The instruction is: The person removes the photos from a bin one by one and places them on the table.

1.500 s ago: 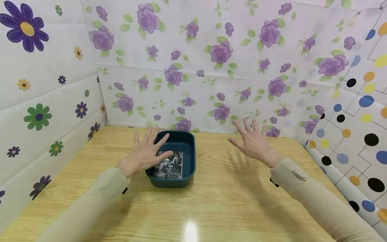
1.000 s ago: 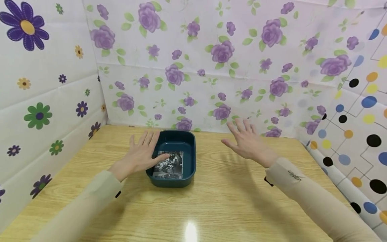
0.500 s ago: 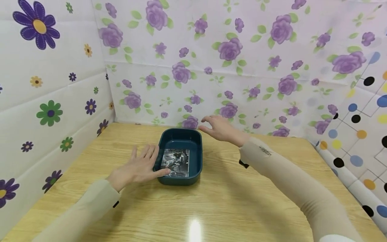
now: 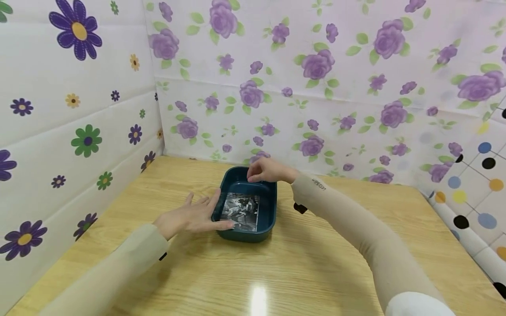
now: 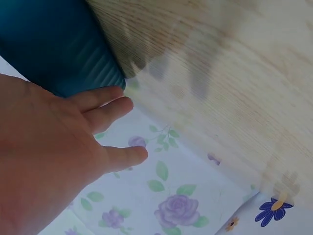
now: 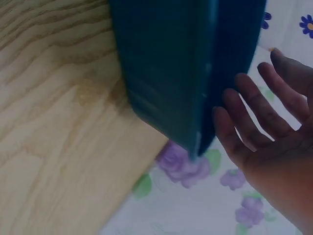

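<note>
A dark teal rectangular tub (image 4: 244,236) stands on the table, and a black-and-white picture (image 4: 244,212) lies flat inside it. My left hand (image 4: 193,218) is spread at the tub's left rim, its thumb reaching over the near left corner. Whether it touches the rim, I cannot tell. Over the far right part of the tub hovers my right hand (image 4: 272,170), fingers bent downward. In the right wrist view that hand (image 6: 274,132) has loosely bent, parted fingers beside the tub's rim (image 6: 208,73) and holds nothing. The left wrist view shows the left fingers near the tub's ribbed side (image 5: 93,63).
The wooden table (image 4: 336,245) extends around the tub. Behind it hangs a cloth with purple roses (image 4: 316,66). Flowered cloth (image 4: 87,140) covers the left side, and a dotted cloth (image 4: 486,219) the right. Light glares near the table's front.
My right hand has moved left from the table's right side to above the tub, its fingers bending. The left hand has stayed near the tub's left rim. The head view has turned rightward.
</note>
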{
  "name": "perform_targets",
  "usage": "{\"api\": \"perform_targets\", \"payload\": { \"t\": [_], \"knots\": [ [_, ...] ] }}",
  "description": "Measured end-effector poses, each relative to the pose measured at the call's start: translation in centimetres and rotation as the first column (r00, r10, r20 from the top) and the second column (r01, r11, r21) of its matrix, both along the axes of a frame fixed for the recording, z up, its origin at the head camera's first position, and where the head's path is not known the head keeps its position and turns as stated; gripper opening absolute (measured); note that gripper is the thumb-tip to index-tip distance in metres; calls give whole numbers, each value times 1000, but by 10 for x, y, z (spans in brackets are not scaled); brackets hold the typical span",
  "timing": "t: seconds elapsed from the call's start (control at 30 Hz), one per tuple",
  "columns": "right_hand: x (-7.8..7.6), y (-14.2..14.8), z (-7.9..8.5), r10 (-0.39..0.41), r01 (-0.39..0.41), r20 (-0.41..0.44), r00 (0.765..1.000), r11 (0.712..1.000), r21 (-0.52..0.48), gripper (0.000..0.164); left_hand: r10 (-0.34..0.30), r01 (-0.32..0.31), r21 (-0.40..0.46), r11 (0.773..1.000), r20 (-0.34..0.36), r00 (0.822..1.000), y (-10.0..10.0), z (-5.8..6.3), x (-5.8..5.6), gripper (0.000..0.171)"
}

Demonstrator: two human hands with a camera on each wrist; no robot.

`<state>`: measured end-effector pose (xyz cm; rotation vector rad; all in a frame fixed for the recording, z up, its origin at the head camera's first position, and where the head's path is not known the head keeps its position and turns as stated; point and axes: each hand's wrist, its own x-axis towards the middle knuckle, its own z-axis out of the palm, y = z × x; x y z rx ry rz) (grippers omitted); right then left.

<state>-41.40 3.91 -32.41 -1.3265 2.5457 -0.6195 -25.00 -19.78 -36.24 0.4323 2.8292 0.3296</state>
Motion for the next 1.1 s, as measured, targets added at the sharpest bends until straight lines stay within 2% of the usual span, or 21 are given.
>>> {"api": "perform_targets", "payload": {
  "t": [0.17, 0.33, 0.5, 0.63, 0.83, 1.1],
  "knots": [
    [-8, -7, -20, 27, -31, 122, 992, 999, 30, 10, 2, -2, -6, 1000, 25, 1000, 2, 1, -1, 120],
    [-13, -14, -30, 23, -34, 167, 986, 997, 63, 8, 17, -17, -7, 1000, 34, 999, 3, 0, -3, 121],
    [-14, -21, -35, 43, -60, 178, 983, 994, 93, 10, 24, -24, -5, 1000, 49, 999, 3, 0, -4, 122],
    [-11, -28, -36, 57, -75, 156, 986, 990, 118, 12, 26, -25, -11, 1000, 54, 998, 3, 0, -4, 121],
    [-9, -35, -40, -6, -23, 167, 986, 986, 166, 16, 15, -15, -9, 1000, 54, 998, 1, -2, -3, 119],
    [-12, -39, -47, -64, 31, 163, 985, 980, 197, 29, 18, -19, -36, 999, -35, 999, 1, -8, -1, 118]
  ]
}}
